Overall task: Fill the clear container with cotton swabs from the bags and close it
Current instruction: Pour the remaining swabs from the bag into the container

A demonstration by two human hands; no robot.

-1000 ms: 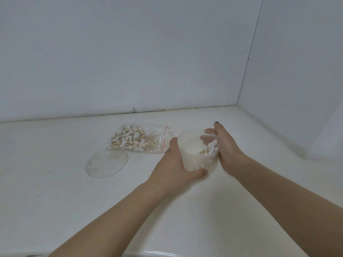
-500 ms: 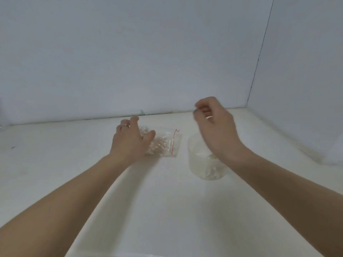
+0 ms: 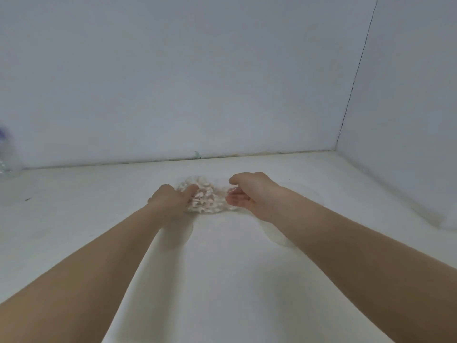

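Clear plastic forms the one bag of cotton swabs [image 3: 204,200] in view; it lies on the white table [image 3: 222,280] between the two hands, toward the far side of the surface. The left hand [image 3: 170,200] rests on the bag's left edge, with its thumb laid against the swabs. The fingers on its far side are hidden, so whether this hand clamps the bag or only touches it cannot be told. The right hand [image 3: 249,191] sits at the bag's right edge, palm turned inward and fingers curled over toward the bag. Plastic glints at the fingertips, but motion blur prevents confirming a pinch.

A faint clear outline near the right wrist may be the container; it is too blurred to identify. A faint curved edge under the left forearm cannot be identified either.

Edges and room: the back wall [image 3: 173,82] meets the table just beyond the bag. The side wall [image 3: 408,107] closes off the right, and the two walls join at a corner seam in the upper right. Open table surface extends to the left of the left hand and across the near side, below both forearms.

At the far left edge of the view, a blurred clear object [image 3: 7,157] with a purple patch stands against the back wall.

Count: two hands, one visible bag.
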